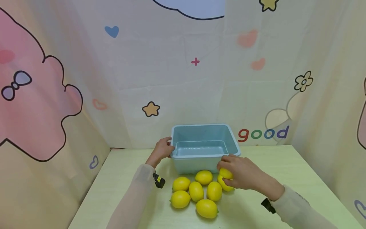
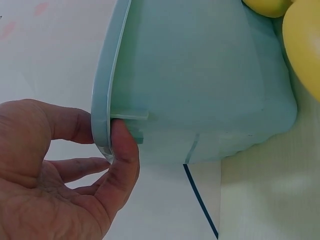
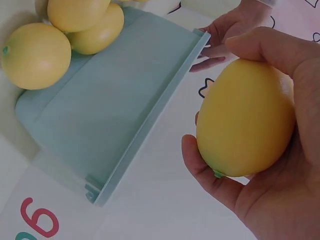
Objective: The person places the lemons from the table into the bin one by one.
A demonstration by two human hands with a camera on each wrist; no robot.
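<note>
Left hand (image 1: 162, 150) pinches the rim (image 2: 102, 95) at the left end of the bin (image 1: 194, 165), which stands near the far edge of the tabletop (image 1: 114, 178). Right hand (image 1: 243, 169) holds one lemon (image 3: 245, 117) — curled round it — by the bin's near right corner. Seven loose lemons (image 1: 196, 191) lie before the bin. Advised: grip the rim firmly against skidding; hold the smooth lemon by its sides — a loose grasp could slip.
</note>
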